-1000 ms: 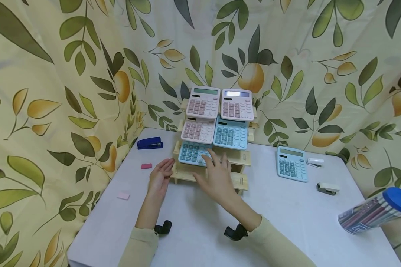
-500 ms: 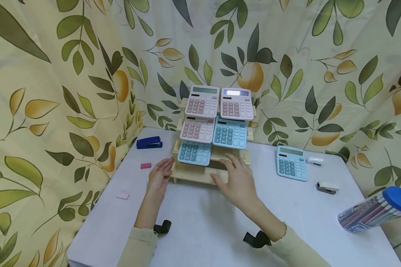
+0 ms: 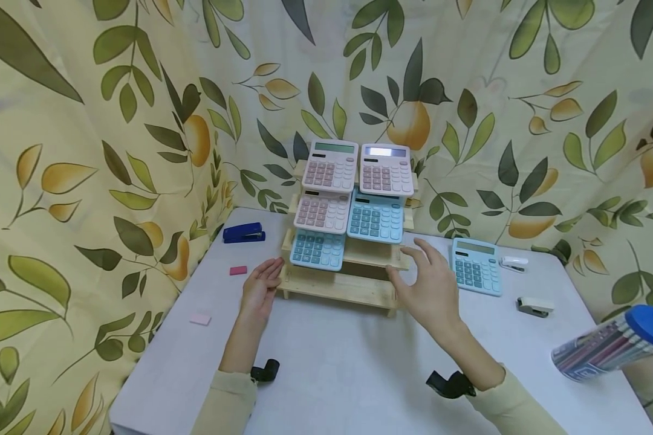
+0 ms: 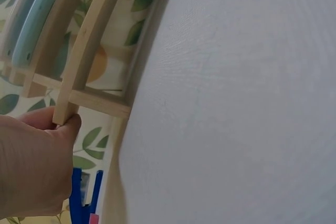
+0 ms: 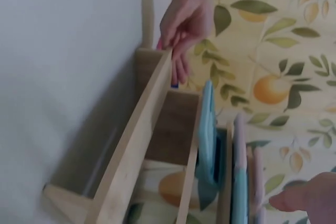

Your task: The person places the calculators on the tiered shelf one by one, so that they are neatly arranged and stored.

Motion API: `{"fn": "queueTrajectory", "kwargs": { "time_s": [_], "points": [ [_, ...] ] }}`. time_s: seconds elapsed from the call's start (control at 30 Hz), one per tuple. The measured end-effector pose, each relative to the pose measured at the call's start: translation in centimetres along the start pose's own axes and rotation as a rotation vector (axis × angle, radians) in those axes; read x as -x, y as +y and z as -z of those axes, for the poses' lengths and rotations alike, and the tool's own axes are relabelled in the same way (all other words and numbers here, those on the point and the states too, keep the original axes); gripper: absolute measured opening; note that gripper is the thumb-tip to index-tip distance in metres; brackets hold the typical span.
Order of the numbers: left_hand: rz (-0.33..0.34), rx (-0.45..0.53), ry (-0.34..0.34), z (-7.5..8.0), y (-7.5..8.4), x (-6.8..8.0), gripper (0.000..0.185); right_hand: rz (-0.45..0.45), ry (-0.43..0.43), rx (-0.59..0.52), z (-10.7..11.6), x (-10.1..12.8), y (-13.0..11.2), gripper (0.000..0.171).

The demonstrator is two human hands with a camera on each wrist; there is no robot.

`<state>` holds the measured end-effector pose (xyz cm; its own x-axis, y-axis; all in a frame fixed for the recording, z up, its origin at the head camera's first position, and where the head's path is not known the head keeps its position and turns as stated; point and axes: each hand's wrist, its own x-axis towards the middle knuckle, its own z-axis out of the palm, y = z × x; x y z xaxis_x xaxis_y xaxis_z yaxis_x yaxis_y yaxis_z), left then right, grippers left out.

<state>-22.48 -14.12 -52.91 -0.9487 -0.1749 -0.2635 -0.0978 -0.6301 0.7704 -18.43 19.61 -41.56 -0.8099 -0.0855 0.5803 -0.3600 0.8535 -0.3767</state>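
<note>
Left hand (image 3: 259, 289) held at lower-left corner of wooden rack (image 3: 337, 284), frame centre; fingertips pinch rack's end slat, seen in left wrist view (image 4: 63, 121). Right hand (image 3: 427, 284) raised, fingers spread, nothing held, between rack and loose blue calculator (image 3: 474, 266) lying flat on white table (image 3: 332, 374), centre right. Five calculators already leaned on rack tiers; slot beside lower blue calculator (image 3: 317, 249) is free. Calculator probably best gripped by side edges, lifted level, rack kept steadied, bottom edge seated against tier lip.
</note>
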Motion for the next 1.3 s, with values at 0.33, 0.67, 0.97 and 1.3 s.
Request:
{"fn": "queueTrajectory", "kwargs": {
  "time_s": [0.33,0.67,0.97,1.3],
  "points": [
    [0.0,-0.008,-0.01,-0.1,0.1,0.4,0.064,-0.173,0.017,0.057,2.3,-0.9,4.6,0.042],
    [-0.007,0.003,-0.009,0.0,0.3,0.3,0.065,-0.263,-0.048,0.135,2.9,-1.2,8.9,0.045],
    [0.018,-0.001,-0.008,-0.1,0.3,0.6,0.065,-0.395,-0.154,0.148,1.9,-1.5,14.0,0.057],
    [0.013,0.009,-0.011,-0.1,0.2,0.6,0.065,-0.477,-0.28,0.177,0.5,-1.2,19.3,0.079]
  ]
}}
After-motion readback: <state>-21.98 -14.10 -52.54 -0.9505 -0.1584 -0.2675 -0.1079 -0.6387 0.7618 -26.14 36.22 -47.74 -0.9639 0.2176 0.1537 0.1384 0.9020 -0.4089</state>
